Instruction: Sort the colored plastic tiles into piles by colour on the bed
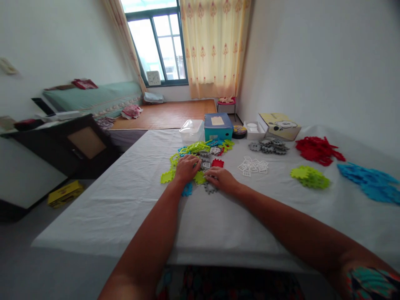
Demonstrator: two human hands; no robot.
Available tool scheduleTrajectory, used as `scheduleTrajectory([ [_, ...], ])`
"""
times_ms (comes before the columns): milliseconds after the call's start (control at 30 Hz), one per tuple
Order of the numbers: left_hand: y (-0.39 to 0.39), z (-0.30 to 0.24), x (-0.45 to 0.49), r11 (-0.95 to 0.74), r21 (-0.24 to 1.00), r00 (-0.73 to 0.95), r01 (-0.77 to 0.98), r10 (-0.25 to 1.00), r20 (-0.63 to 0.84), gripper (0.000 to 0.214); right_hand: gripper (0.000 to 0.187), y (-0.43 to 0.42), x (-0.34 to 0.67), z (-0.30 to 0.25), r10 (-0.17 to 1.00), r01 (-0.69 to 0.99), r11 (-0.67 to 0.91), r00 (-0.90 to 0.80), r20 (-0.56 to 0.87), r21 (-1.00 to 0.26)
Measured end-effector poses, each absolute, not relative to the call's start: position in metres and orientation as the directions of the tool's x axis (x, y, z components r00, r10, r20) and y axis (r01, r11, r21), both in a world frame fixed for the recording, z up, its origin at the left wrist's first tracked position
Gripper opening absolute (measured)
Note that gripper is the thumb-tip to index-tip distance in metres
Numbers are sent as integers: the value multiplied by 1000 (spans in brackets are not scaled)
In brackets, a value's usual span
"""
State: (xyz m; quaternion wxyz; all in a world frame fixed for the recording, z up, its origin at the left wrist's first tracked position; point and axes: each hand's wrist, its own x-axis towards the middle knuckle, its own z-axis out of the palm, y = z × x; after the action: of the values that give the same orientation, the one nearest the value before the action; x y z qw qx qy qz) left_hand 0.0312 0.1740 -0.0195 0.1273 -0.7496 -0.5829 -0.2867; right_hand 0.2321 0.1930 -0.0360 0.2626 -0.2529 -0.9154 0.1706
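A mixed heap of flat plastic building pieces with toothed edges lies in front of me on the cloth. My left hand (187,167) is on its near left side, fingers bent together over the pieces; what is under them is hidden. Touching the heap from the right is my right hand (221,179), its fingers stretched and slightly apart beside a lime green piece (199,178). A grey piece (210,188) lies just below that hand, and a red square piece (218,163) above it. Near my left wrist are a blue piece (187,190) and another lime piece (167,177).
Sorted piles lie to the right: white window frames (253,166), grey pieces (270,146), red pieces (318,150), lime pieces (310,177) and blue pieces (370,181). Behind the heap stand a clear plastic tub (191,131), a blue box (218,127) and a yellow box (279,126).
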Motion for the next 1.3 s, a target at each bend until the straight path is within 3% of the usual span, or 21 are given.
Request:
scheduleTrajectory([
  [100,174,-18,32,-299,139,170,944,802,572,27,23,202,247,-27,608,419,785,-665,434,-457],
  [167,173,-17,32,-308,147,174,940,802,571,27,25,213,264,-17,675,535,738,-588,447,-411],
  [300,172,-15,32,-313,155,173,937,803,571,27,25,240,307,-3,831,831,517,-430,353,-206],
  [367,172,-15,32,-311,154,173,938,803,570,27,22,248,320,-1,860,894,437,-382,339,-99],
  [433,172,-15,33,-316,158,176,936,804,568,27,22,248,322,0,834,894,441,-375,405,-82],
  [500,172,-16,33,-320,162,177,934,804,567,27,23,239,312,0,768,801,575,-458,448,-166],
  [600,173,-17,32,-313,165,168,935,804,571,27,23,217,287,-4,548,441,833,-742,387,-334],
  [700,173,-18,30,-306,158,163,939,799,580,27,37,198,269,-11,325,186,902,-887,328,-388],
  [767,174,-18,30,-300,146,164,943,798,579,27,35,193,265,-15,291,154,905,-904,313,-396],
  [900,173,-18,31,-296,132,172,946,805,567,28,14,192,268,-15,310,130,875,-891,331,-467],
  [1100,173,-17,29,-308,152,171,939,804,570,28,34,205,276,-6,535,150,570,-814,226,-808],
  [1200,173,-17,29,-308,148,172,940,801,574,28,38,231,291,-2,684,222,539,-679,268,-813],
  [1300,173,-16,30,-317,142,184,938,800,571,28,31,269,317,4,792,437,573,-512,331,-694],
])
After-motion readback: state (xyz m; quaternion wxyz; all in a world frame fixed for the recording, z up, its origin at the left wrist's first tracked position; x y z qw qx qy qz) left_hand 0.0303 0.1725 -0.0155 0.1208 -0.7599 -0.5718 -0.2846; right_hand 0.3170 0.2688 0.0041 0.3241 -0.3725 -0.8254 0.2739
